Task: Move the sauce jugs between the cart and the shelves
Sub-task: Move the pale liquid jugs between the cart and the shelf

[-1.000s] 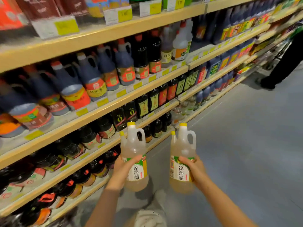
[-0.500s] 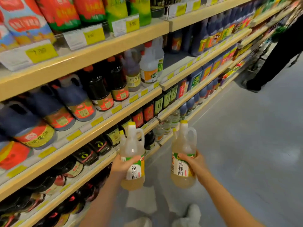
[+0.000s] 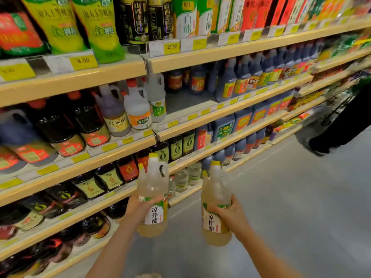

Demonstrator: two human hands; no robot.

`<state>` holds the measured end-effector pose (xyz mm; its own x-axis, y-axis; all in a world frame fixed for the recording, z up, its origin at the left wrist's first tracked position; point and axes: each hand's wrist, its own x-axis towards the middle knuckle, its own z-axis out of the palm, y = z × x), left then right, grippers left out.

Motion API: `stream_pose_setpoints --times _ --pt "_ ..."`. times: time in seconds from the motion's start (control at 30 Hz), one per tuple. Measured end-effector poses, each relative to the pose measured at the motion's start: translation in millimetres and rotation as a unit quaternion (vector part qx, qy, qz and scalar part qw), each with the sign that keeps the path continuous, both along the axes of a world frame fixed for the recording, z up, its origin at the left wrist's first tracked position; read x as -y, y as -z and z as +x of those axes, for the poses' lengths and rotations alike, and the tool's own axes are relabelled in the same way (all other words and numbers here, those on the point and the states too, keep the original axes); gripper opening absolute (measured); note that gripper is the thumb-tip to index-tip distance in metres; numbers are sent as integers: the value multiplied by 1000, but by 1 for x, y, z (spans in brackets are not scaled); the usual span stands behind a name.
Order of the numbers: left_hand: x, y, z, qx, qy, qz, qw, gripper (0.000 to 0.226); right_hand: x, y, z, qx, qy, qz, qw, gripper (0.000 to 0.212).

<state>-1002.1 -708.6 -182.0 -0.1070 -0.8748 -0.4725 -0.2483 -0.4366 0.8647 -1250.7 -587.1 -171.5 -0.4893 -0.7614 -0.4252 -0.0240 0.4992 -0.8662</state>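
Pale jugs [image 3: 153, 189] upright, yellow caps uppermost

- Left hand [image 3: 140, 207]: bare; no glove, ring or band visible.
- Right hand [image 3: 230, 215]: bare; no glove, ring or band visible on the parts in view.
- Left forearm [image 3: 112, 249]: uncovered from wrist to the frame's lower edge; no sleeve or cuff in view.
- Right forearm [image 3: 265, 255]: uncovered likewise; no watch or strap at the wrist.
- Pale blurred shape [image 3: 147, 275] at the bottom edge between the forearms; too cropped to identify.
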Motion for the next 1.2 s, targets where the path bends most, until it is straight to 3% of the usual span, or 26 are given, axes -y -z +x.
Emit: stream_pose_setpoints --times 0.27,0.67,0.9,1.0,1.2 --pt "12 -8 -66 8 -41 -36 998 50 49 -4 -75 -46 -50 -26 997 66" --pt "95 -40 -76 -44 -125 -119 984 67 190 -56 -96 -151 -117 -122 974 76" --pt "128 -60 -73 -47 -152 -144 977 65 259 -95 -88 -183 -144 -225 946 80" --pt "139 -62 -77 -44 -164 -161 972 55 289 -105 -86 -212 -184 -268 922 82" --pt "157 -60 -99 -49 -213 -171 961 60 350 -95 -91 -254 -257 -317 877 79"
